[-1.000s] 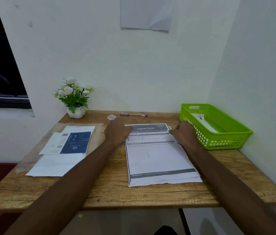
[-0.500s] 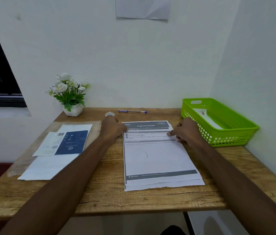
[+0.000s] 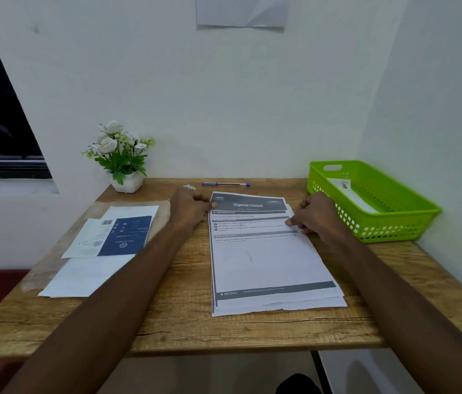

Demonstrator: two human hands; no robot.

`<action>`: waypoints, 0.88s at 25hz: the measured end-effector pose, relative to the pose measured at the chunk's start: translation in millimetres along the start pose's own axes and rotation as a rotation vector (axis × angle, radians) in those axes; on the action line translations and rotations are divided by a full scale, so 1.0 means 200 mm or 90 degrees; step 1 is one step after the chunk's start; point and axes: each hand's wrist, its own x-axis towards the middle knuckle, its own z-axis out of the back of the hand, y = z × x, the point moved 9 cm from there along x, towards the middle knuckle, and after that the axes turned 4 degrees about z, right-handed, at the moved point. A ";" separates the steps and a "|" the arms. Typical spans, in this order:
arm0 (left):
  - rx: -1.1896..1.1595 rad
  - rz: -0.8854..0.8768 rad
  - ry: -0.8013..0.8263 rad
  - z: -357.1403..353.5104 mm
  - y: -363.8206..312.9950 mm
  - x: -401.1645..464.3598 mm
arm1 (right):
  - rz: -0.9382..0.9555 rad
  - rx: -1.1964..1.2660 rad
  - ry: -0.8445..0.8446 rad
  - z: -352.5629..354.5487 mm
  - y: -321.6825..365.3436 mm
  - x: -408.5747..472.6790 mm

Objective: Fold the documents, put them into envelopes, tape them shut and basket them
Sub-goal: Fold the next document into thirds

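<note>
White printed documents (image 3: 266,260) lie stacked mid-worktop (image 3: 184,322), left of the green basket (image 3: 394,223). Since a second ago the left hand (image 3: 190,211) has slid onto their top-left corner, pinching it; the right hand (image 3: 316,216) now pinches the right edge. Folding seems about to start.

Right hand (image 3: 319,216) slid off the far right corner of the paper stack (image 3: 269,260), back toward the near side along the right edge; now beside the text lines, fingertips pinching that edge. Was fist-like over the corner a second ago. Left hand (image 3: 191,209) shifted slightly, thumb now on the dark header's left end at the stack's far left corner. Top sheet's far end looks a bit raised off the stack.
</note>
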 end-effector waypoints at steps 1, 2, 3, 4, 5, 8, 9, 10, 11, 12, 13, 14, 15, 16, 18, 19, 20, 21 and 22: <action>-0.011 -0.009 0.006 0.01 -0.01 0.00 | 0.004 0.012 -0.016 0.01 0.00 0.00; -0.028 -0.019 0.020 0.02 -0.03 0.00 | 0.009 0.025 -0.033 0.03 0.00 0.01; -0.048 -0.028 0.042 0.02 -0.04 0.00 | 0.015 0.037 -0.045 0.04 0.01 0.01; -0.061 -0.035 0.067 0.02 -0.06 -0.01 | 0.023 0.052 -0.050 0.04 0.01 0.01; -0.063 -0.043 0.086 0.02 -0.08 -0.01 | 0.035 0.070 -0.049 0.04 0.02 0.01; -0.067 -0.051 0.100 0.02 -0.11 -0.01 | 0.065 0.129 -0.015 0.03 0.04 0.00; -0.070 -0.051 0.100 0.02 -0.11 -0.01 | 0.071 0.149 -0.005 0.02 0.04 0.00; -0.069 -0.053 0.099 0.02 -0.11 -0.01 | 0.080 0.164 0.001 0.02 0.04 0.01; -0.066 -0.055 0.100 0.02 -0.11 -0.01 | 0.091 0.168 0.002 0.02 0.05 0.01; -0.064 -0.058 0.100 0.02 -0.11 -0.01 | 0.106 0.158 -0.002 0.02 0.05 0.02; -0.063 -0.064 0.101 0.02 -0.12 -0.02 | 0.122 0.133 -0.011 0.01 0.06 0.02; -0.060 -0.072 0.101 0.02 -0.13 -0.02 | 0.139 0.102 -0.026 0.01 0.07 0.02; -0.054 -0.081 0.097 0.02 -0.13 -0.03 | 0.156 0.073 -0.041 0.01 0.08 0.01; -0.043 -0.094 0.088 0.03 -0.14 -0.03 | 0.175 0.051 -0.051 0.01 0.10 0.01; -0.005 -0.134 0.063 0.05 -0.17 -0.04 | 0.209 0.005 -0.071 0.02 0.13 0.01; 0.017 -0.157 0.053 0.06 -0.19 -0.04 | 0.225 -0.022 -0.086 0.04 0.14 0.01; 0.043 -0.180 0.045 0.06 -0.21 -0.05 | 0.242 -0.046 -0.101 0.05 0.16 0.01; 0.083 -0.204 0.039 0.06 -0.22 -0.06 | 0.257 -0.067 -0.114 0.06 0.17 0.00; 0.139 -0.233 0.034 0.05 -0.24 -0.07 | 0.269 -0.082 -0.123 0.07 0.17 0.00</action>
